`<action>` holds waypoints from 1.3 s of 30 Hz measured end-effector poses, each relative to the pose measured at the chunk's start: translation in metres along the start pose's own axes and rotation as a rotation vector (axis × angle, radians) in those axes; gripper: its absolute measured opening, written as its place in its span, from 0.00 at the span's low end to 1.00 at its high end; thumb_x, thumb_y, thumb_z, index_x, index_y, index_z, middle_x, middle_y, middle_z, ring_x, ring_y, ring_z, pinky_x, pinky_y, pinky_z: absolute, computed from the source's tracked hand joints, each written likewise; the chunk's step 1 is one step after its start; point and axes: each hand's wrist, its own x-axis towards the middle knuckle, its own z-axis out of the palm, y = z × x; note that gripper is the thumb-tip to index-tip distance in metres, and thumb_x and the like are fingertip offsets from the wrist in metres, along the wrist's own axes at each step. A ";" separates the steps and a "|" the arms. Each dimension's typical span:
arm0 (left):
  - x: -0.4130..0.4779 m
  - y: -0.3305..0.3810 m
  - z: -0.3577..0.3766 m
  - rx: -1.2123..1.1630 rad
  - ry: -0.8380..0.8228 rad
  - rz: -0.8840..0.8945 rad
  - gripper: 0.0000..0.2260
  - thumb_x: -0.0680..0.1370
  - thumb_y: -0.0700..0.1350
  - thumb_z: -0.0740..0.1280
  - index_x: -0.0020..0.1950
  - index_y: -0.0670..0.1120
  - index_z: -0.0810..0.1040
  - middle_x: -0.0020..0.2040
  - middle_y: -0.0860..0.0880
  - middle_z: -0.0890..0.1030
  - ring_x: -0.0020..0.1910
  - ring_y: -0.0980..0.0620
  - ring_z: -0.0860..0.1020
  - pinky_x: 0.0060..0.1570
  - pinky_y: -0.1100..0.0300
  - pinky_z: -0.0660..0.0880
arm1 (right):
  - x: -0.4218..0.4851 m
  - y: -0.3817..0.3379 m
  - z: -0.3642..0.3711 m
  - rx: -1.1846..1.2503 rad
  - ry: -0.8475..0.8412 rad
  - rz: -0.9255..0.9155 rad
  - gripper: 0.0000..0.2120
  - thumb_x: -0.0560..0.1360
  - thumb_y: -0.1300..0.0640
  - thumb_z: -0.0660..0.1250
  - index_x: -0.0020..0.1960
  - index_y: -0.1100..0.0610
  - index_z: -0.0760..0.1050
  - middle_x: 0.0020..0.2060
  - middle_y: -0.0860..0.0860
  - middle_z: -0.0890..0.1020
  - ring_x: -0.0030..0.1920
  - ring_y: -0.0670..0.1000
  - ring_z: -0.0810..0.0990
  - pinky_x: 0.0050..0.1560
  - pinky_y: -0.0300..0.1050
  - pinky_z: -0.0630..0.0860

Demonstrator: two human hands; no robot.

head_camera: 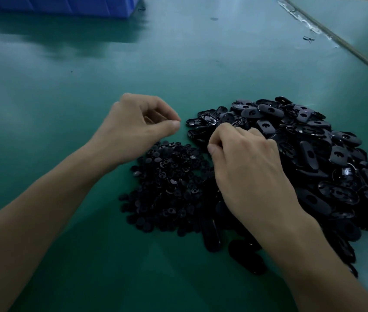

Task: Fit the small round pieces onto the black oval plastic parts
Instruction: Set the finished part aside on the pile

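At far left, up top, I see a blue bin [66,5] on the green table [43,109]. My left hand [138,122] hovers above the table, its fingers curled and thumb tip pressed to forefinger tip. I cannot tell whether anything is pinched between them. Just below and right of it lies the heap of round pieces [169,185], spread flat on the table. My right hand [246,163] comes next, back up, with its fingers curled down at the near edge of the oval parts [313,143]. What it holds, if anything, is hidden from me. The ovals are piled high to the right, touching the round heap. A pale strip [336,39] crosses the far right corner.
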 end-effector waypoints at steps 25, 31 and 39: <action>-0.013 0.016 0.013 0.094 -0.233 0.211 0.06 0.73 0.43 0.76 0.44 0.53 0.81 0.35 0.62 0.80 0.28 0.64 0.73 0.29 0.75 0.64 | 0.010 0.016 0.001 0.571 0.222 0.033 0.07 0.72 0.60 0.76 0.45 0.48 0.85 0.35 0.38 0.83 0.37 0.41 0.82 0.40 0.36 0.79; -0.011 0.014 0.015 0.000 -0.152 0.102 0.06 0.76 0.43 0.72 0.43 0.52 0.77 0.33 0.58 0.80 0.30 0.61 0.74 0.32 0.69 0.70 | 0.012 0.019 -0.004 0.647 0.277 0.056 0.11 0.70 0.58 0.79 0.41 0.44 0.80 0.33 0.41 0.83 0.36 0.41 0.83 0.41 0.35 0.80; -0.014 0.021 0.016 -0.122 -0.094 0.017 0.04 0.76 0.42 0.73 0.43 0.49 0.81 0.30 0.54 0.80 0.27 0.59 0.75 0.28 0.67 0.72 | 0.013 0.022 -0.005 0.693 0.258 0.040 0.12 0.70 0.62 0.78 0.39 0.45 0.81 0.34 0.40 0.84 0.37 0.41 0.84 0.41 0.38 0.81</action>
